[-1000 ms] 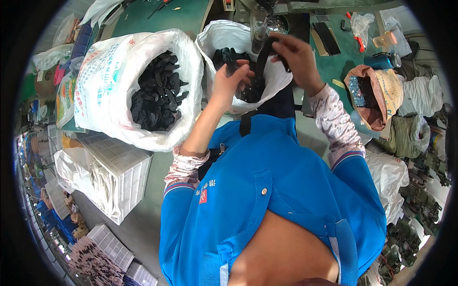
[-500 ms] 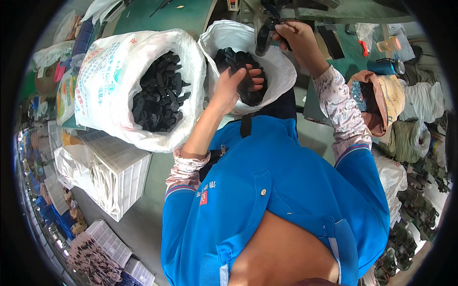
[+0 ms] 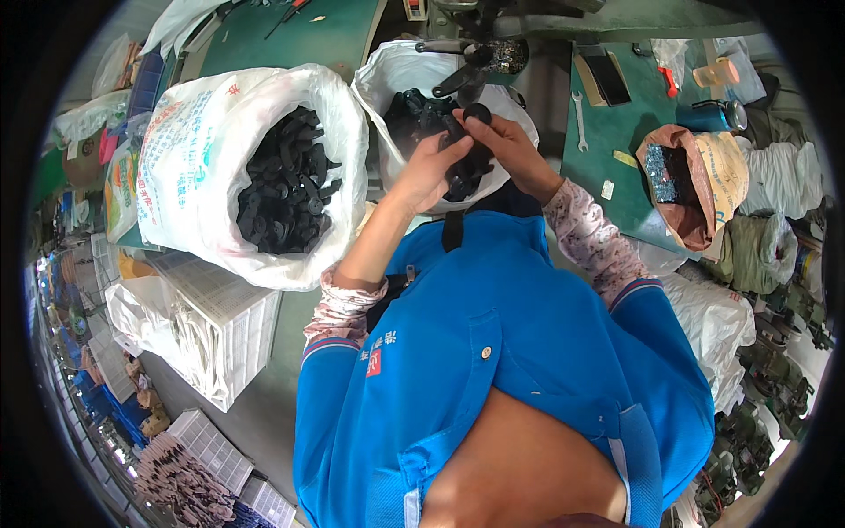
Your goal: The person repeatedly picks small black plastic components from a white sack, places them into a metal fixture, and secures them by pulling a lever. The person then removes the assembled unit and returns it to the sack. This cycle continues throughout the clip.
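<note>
The right hand has a narrow grip, thumb and fingers pinched on a black part above the open mouth of the middle white bag. The left hand meets it from the left, fingers curled among dark shapes; whether its grip closes on a piece I cannot tell against the dark pile. Holding both hands over the bag probably means anything dropped lands inside. That bag sits just near of a machine with dark levers, and the larger white bag at left has its mouth turned toward the person, likely for easy reach. The part in the right hand looks matt black with a rounded end; the loose black pieces in the larger bag are flat, elongated and round-ended
</note>
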{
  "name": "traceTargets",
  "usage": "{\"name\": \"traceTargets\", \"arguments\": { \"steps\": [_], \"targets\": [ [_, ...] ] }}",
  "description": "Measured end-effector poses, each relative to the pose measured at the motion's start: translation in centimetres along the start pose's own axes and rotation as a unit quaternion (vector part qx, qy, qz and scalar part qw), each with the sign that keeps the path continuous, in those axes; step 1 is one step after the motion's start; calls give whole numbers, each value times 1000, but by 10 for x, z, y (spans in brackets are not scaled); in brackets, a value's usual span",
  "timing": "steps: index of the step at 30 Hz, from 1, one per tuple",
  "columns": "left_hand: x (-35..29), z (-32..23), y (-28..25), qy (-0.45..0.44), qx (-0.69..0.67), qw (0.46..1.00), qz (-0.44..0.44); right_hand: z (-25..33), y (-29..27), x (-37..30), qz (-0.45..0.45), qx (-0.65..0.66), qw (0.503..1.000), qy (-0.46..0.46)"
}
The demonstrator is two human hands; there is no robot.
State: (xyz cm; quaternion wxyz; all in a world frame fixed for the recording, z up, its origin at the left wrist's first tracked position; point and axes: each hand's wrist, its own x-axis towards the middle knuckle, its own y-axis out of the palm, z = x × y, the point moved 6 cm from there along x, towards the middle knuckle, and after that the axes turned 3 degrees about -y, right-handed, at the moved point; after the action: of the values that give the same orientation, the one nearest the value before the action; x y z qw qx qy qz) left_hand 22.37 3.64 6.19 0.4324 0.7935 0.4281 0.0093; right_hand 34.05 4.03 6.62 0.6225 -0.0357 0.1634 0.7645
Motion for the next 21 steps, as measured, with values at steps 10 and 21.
{"name": "traceTargets", "arguments": {
  "steps": [10,21],
  "targets": [
    [11,-7,-23,89,-46,985,-142,-7,-13,-24,-103,12,993,-57],
    [-2,12,-18,49,-130,986,-98,-3,1,-27,-160,87,975,-125]
  ]
}}
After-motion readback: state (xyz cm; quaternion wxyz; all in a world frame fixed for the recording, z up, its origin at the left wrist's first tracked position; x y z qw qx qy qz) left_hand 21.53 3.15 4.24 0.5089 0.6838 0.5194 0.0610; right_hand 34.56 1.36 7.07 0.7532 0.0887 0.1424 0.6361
